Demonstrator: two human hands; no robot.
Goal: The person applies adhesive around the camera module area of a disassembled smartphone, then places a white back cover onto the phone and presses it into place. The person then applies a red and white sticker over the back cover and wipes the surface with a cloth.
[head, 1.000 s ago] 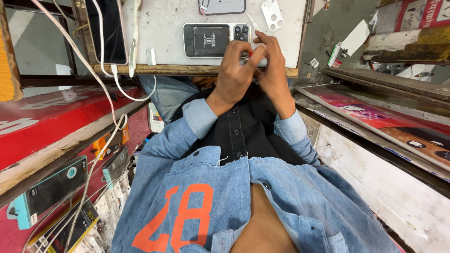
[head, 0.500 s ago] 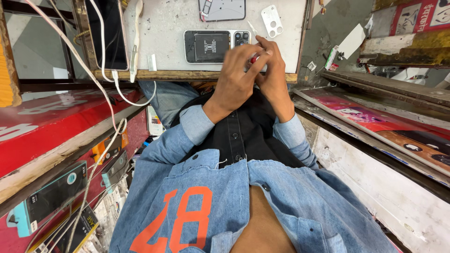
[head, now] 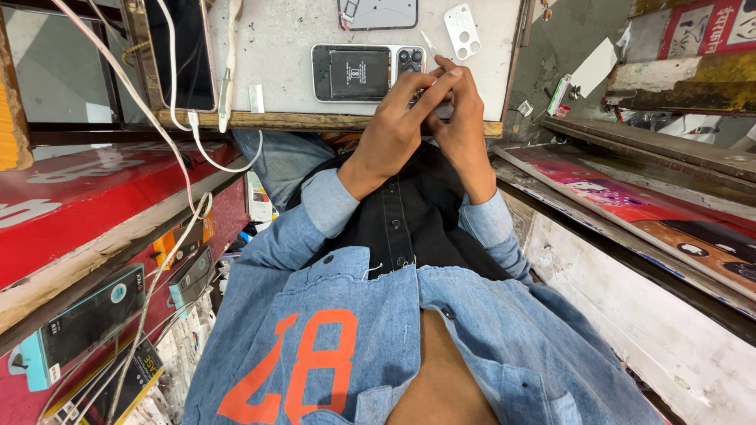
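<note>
Matt scuffed worktop [head: 291, 39], worn wood edge [head: 315, 120]; glossy phone [head: 185, 47].

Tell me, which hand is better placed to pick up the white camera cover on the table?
Right, probably. The right hand is closest to the white camera cover; the left hand sits nearer the opened phone.

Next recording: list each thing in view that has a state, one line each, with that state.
Opened phone: back off, battery and cameras exposed, flat on the worktop.
Black phone: screen dark, white cable plugged in.
White camera cover: detached, lying loose.
Left hand: fingers curled over something small, hidden.
Right hand: pressed against the left, grip unclear.
</note>
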